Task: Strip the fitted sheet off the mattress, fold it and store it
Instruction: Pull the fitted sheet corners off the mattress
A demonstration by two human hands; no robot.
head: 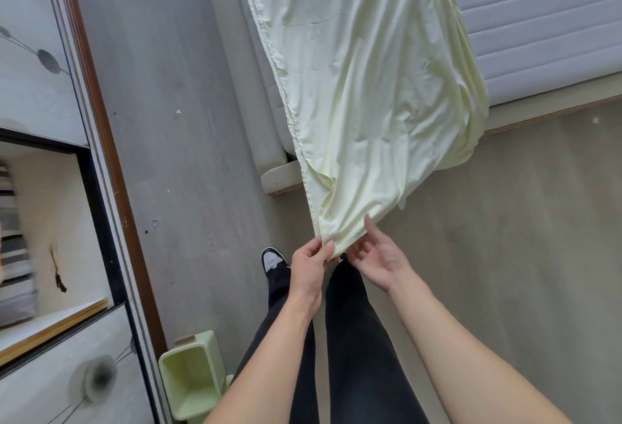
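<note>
Pinching pale yellow cotton fitted sheet point(367, 86) corner with left hand point(311, 267) — right hand point(377, 257) open, seemingly reaching — dragging it clear of grey quilted mattress point(538, 19).

We see the pale yellow fitted sheet point(370, 86) hanging off the mattress point(538, 19) at 1 o'clock. Left hand point(308, 270) pinches its bottom corner; right hand point(380, 255) touches the hem with loose fingers. Green bin point(188, 380) on the floor at 7 o'clock, wardrobe point(50, 188) at 9.
</note>
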